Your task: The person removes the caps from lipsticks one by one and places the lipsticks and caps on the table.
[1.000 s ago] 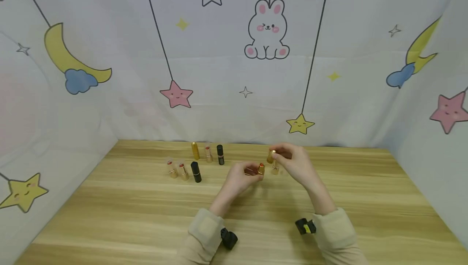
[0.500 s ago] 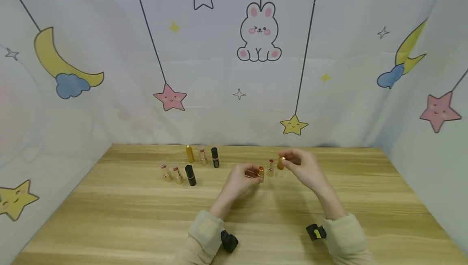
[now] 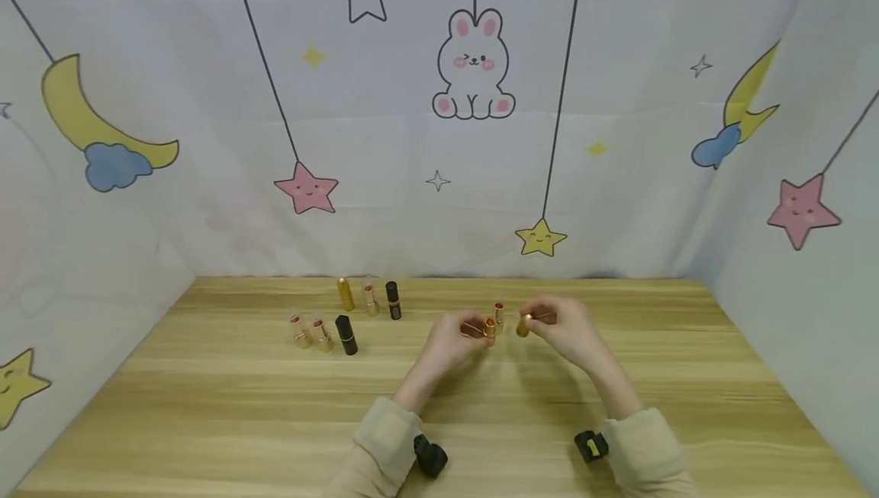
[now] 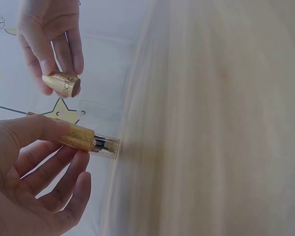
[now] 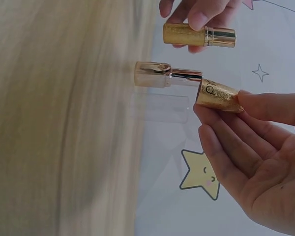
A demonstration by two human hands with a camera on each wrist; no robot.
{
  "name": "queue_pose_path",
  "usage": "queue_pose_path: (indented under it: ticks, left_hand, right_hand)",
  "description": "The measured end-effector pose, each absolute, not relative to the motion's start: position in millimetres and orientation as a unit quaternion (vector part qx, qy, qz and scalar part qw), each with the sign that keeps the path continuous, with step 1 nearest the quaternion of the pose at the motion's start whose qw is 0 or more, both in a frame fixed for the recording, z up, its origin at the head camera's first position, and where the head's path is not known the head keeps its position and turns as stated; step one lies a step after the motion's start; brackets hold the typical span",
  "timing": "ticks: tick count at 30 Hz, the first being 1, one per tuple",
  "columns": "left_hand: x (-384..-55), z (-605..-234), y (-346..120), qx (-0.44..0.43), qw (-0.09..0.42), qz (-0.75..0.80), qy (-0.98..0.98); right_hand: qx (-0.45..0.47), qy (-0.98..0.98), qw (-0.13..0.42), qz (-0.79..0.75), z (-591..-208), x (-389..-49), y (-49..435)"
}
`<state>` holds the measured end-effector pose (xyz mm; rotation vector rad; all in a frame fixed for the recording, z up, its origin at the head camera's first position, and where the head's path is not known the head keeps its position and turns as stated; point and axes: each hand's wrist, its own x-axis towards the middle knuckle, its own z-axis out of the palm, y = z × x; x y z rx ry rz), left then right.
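Observation:
In the head view my left hand holds a gold lipstick tube upright, its red tip uncovered. The left wrist view shows the thumb and fingers pinching that tube's gold body. To the right, my right hand pinches a gold lipstick cap between thumb and fingertips. The cap's open end faces down, and it is apart from the tube. Just behind the two hands stands another lipstick with a red tip and a clear lower part. A clear cap stands beside it.
Further left on the wooden table stand several lipsticks: a gold one, two black ones, including a black tube, and pinkish ones with clear caps, such as a clear-capped lipstick. A printed curtain hangs behind the table.
My right hand has moved the gold cap right, away from the standing lipstick, then lower and closer to me. The left hand keeps its tube nearly still. The head view has shifted slightly.

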<state>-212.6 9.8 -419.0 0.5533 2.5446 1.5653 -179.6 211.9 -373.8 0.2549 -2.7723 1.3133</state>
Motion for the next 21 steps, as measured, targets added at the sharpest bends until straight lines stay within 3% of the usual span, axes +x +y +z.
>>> queue_pose_path:
  ticks: [21]
  left_hand:
    - [-220.0,-426.9,21.9,0.176,0.074,0.499,0.845]
  right_hand:
    - [0.057,-0.923,0.023,0.381,-393.4,-185.8,196.4]
